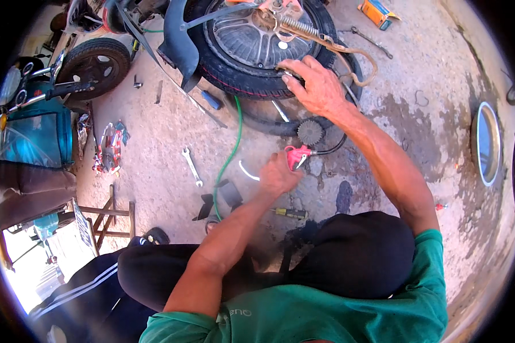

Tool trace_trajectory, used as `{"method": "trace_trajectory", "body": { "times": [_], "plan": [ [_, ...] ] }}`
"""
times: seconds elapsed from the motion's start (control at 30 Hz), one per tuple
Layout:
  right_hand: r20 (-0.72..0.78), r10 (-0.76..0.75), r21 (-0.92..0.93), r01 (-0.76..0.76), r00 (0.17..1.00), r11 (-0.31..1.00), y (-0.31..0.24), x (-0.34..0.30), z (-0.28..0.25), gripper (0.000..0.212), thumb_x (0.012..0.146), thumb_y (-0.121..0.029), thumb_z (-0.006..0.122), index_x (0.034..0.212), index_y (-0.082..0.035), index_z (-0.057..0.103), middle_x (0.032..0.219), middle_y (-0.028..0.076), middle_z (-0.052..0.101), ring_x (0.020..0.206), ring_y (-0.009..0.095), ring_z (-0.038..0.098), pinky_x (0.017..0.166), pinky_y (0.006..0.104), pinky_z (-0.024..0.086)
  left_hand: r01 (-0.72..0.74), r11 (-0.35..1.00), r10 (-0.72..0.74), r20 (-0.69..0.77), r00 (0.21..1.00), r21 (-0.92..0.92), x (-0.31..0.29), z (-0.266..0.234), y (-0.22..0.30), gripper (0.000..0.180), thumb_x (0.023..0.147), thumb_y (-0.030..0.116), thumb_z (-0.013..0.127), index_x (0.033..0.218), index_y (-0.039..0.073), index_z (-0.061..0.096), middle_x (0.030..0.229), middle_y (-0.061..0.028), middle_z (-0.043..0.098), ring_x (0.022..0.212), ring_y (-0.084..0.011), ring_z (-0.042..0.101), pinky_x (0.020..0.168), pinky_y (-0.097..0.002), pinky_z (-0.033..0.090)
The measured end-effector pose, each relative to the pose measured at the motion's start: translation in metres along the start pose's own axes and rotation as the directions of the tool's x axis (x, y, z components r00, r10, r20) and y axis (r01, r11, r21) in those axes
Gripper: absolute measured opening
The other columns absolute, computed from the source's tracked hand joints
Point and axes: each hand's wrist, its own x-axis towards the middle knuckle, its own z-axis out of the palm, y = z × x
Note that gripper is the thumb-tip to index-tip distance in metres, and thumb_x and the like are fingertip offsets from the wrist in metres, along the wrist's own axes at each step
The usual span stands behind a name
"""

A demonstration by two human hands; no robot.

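Observation:
My left hand (277, 174) is closed round a red-pink air inflator gun (296, 155) low over the floor. A black hose (333, 150) leads out of the gun and curves up toward the wheel, passing behind my right forearm. At the rim of the large scooter wheel (246, 40), my right hand (317, 88) pinches a small metallic piece between thumb and fingers; its exact kind is too small to tell. The wheel's black tire (240, 83) has a thin red line along it. Beneath the wheel lies another black tire or tube (269, 123), with a toothed metal disc (310, 132) on it.
A green hose (234, 143) runs over the floor past a wrench (192, 167) and a yellow-handled screwdriver (292, 213). A blue-handled tool (210, 100) lies by the wheel. Another scooter (31, 131) and a wooden stool (106, 214) stand left; a round basin (487, 143) is right. Someone's striped trouser leg (77, 291) shows lower left.

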Motion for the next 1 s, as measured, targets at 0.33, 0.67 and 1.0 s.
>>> {"method": "trace_trajectory", "body": {
  "times": [0.33, 0.67, 1.0],
  "plan": [
    [-0.019, 0.024, 0.093, -0.022, 1.0, 0.995, 0.006, -0.001, -0.002, 0.04, 0.093, -0.021, 0.068, 0.132, -0.011, 0.064, 0.106, 0.016, 0.063, 0.097, 0.038, 0.066, 0.086, 0.0476, 0.055, -0.015, 1.0, 0.015, 0.0, 1.0, 0.025, 0.006, 0.008, -0.005, 0.071, 0.078, 0.039, 0.078, 0.138, 0.007, 0.056, 0.122, -0.0258, 0.067, 0.111, -0.0448, 0.068, 0.097, -0.052, 0.055],
    [-0.017, -0.025, 0.185, 0.028, 1.0, 0.982, 0.015, -0.01, -0.015, 0.036, 0.088, -0.007, 0.074, 0.123, -0.005, 0.07, 0.109, 0.013, 0.068, 0.097, 0.025, 0.068, 0.083, 0.0365, 0.055, -0.032, 0.999, 0.032, 0.044, 0.999, 0.0, 0.008, 0.003, -0.008, 0.069, 0.078, 0.038, 0.077, 0.134, 0.004, 0.057, 0.123, -0.0255, 0.067, 0.112, -0.0429, 0.068, 0.098, -0.0507, 0.055],
    [-0.121, 0.216, 0.239, -0.183, 0.969, 0.954, 0.017, -0.027, -0.005, 0.018, 0.093, -0.015, 0.073, 0.103, -0.001, 0.071, 0.09, 0.017, 0.07, 0.078, 0.032, 0.068, 0.071, 0.0408, 0.053, -0.069, 0.997, 0.067, 0.053, 0.996, 0.038, 0.014, -0.001, -0.012, 0.064, 0.077, 0.038, 0.076, 0.129, 0.004, 0.059, 0.122, -0.0246, 0.066, 0.113, -0.0441, 0.067, 0.098, -0.052, 0.054]
  ]
}}
